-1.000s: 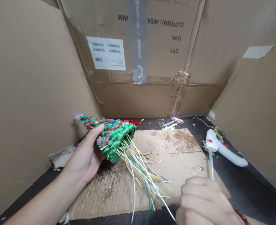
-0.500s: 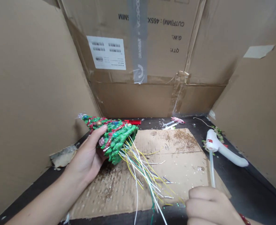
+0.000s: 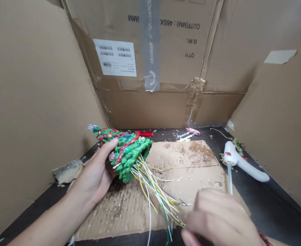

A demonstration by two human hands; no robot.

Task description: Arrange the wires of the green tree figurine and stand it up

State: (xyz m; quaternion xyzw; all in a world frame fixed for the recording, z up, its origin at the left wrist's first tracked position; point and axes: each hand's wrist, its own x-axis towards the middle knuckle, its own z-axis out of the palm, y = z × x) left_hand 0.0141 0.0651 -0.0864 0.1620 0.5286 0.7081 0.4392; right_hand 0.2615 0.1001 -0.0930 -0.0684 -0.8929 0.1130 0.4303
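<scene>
Shifted left since the previous frame, the right hand (image 3: pixel 217 217) now sits over the loose ends of the wire bundle (image 3: pixel 153 186) and is motion-blurred, so I cannot tell whether its fingers grip anything or only lie curled. The left hand (image 3: pixel 94 174) stays clamped around a glittery green Christmas tree cone (image 3: pixel 128 153), fingers and thumb wrapped on its lower side. The cone has crept slightly right and lies tilted, its tip pointing up and left, above the near-left part of a glue-flecked cardboard sheet (image 3: pixel 188 160). White, yellow and green wires fan from its base toward the right hand.

Right of the sheet, a white hot glue gun (image 3: pixel 245 165) rests on the dark worktop (image 3: pixel 273 205), with a clear glue stick (image 3: pixel 229 179) running down from it to just behind the right hand. A red bead bracelet (image 3: pixel 264 238) shows at the right wrist. Beyond the sheet lie a red strip (image 3: pixel 144 133) and a small bundle of red-and-white twine (image 3: pixel 192 131). Cardboard box walls (image 3: pixel 38 102) enclose the worktop on three sides.
</scene>
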